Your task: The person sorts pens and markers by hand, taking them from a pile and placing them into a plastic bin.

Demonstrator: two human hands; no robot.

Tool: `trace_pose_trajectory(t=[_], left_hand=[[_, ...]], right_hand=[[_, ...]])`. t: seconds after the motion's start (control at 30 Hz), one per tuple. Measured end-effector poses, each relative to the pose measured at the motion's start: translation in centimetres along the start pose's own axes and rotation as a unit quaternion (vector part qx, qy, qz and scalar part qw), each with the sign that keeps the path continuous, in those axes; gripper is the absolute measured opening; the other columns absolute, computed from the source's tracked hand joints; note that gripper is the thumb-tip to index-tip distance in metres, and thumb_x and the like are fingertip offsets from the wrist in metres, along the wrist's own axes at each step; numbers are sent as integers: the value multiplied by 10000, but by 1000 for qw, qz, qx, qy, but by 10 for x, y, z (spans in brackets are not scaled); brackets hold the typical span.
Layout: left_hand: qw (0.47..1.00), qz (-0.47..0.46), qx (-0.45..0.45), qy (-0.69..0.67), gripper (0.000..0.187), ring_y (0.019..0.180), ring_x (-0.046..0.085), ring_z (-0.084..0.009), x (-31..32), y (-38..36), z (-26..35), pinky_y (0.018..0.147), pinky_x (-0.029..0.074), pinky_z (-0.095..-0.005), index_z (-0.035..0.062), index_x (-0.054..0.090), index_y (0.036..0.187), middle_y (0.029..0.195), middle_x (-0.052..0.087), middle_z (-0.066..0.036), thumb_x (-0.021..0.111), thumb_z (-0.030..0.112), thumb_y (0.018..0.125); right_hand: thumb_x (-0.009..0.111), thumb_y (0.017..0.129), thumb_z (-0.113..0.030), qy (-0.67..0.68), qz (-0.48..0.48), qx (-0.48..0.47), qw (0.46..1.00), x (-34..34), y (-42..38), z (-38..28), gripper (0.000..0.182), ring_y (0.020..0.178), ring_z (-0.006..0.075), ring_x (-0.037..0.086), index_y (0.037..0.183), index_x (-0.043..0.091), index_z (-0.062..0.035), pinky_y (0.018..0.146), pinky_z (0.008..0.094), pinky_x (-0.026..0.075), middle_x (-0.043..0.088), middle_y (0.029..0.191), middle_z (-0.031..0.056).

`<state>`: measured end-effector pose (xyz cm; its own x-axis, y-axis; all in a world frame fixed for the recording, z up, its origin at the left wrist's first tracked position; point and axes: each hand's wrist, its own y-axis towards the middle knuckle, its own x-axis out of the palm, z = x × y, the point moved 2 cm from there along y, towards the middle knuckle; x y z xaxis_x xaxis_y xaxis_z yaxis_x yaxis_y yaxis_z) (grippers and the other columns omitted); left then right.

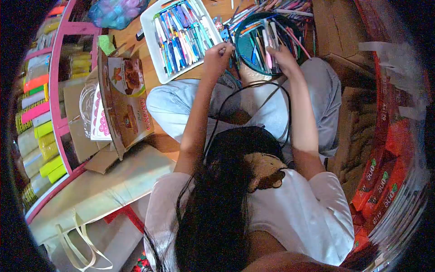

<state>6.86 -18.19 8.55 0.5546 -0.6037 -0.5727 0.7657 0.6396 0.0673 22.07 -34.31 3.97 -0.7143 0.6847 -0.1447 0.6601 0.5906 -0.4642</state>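
Observation:
My left hand (218, 56) is closed between a white tray and a round basket, its fingers pinched on something too small to make out. The white tray (151, 44), filled with pens and markers (181, 38), lies just left of it. My right hand (282, 58) reaches into the dark green round basket (245, 44) at the right, its fingers around several pens (270, 38) that stand upright there. More pens lie in the basket beside this hand. A loose pile of pens and pencils (290, 7) spreads behind the basket.
A cardboard box (131, 109) stands at the left, near a pink shelf (56, 90) of colourful rolls. A green cloth (106, 44) and a blue plastic bag (115, 12) are at the back left. Red paper packs (385, 177) are stacked at the right.

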Motion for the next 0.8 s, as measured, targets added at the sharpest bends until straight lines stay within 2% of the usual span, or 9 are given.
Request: trace_pose_trajectory(t=[0.07,0.23,0.37,0.43,0.47,0.5,0.57,0.7,0.8], left_hand=[[996,-5,22,-90,246,614,597,-159,3,0,-4,577,459,-273,40,656,853,712,635,-97,579,270,811],[978,-69,-78,-183,270,588,535,-101,5,-3,9,549,437,-239,21,658,869,670,611,-39,598,278,811],[971,-60,-95,-211,277,570,530,-98,-9,-11,11,522,431,-233,1,659,831,632,598,-41,613,273,801],[968,-62,-122,-211,273,573,532,-91,-17,-13,7,519,426,-229,-5,656,823,629,596,-40,617,264,796],[981,-40,-125,-144,259,578,545,-90,-28,-11,5,524,426,-232,-10,651,819,637,602,-37,611,245,794],[983,-11,-93,-155,265,589,554,-97,-40,-6,-6,543,435,-238,-16,648,827,657,612,-44,598,243,803],[983,43,-27,-175,278,612,570,-111,-67,10,-42,580,453,-251,-29,642,844,698,631,-58,573,240,822],[970,169,-161,72,268,635,617,-218,-130,30,-96,598,457,-311,-3,656,784,660,617,-157,627,261,752],[950,162,-187,193,263,692,622,-291,-146,43,-130,656,470,-367,3,659,773,696,623,-176,673,256,702]], right_hand=[[612,800,-247,156,-106,40,981,9,-9,-9,450,869,168,557,1138,476,17,770,297,433,588,985,101],[604,811,-282,117,-215,34,969,38,-51,-54,531,886,157,528,1177,417,54,793,273,416,550,1041,110],[560,843,-264,93,-201,-17,975,60,-44,-34,464,917,146,513,1170,444,43,811,268,405,556,1026,105],[579,838,-257,82,-201,23,976,63,-48,-41,543,966,122,501,1238,365,42,832,247,397,528,1095,105],[554,853,-254,63,-164,20,984,65,-52,-46,443,855,110,517,1166,435,35,774,239,409,560,974,78],[527,870,-239,74,-215,-7,974,68,-34,-27,313,704,97,490,1052,499,13,678,229,396,543,793,31],[509,880,-225,91,-192,-16,977,67,-38,-35,211,608,92,439,926,514,-20,603,227,362,480,664,-6],[513,878,-234,98,-178,4,979,66,-33,-33,197,611,89,442,861,497,-38,592,228,359,483,654,-6],[524,870,-238,104,-165,7,981,69,-30,-34,199,592,86,446,856,488,-42,568,223,364,491,651,-5]])
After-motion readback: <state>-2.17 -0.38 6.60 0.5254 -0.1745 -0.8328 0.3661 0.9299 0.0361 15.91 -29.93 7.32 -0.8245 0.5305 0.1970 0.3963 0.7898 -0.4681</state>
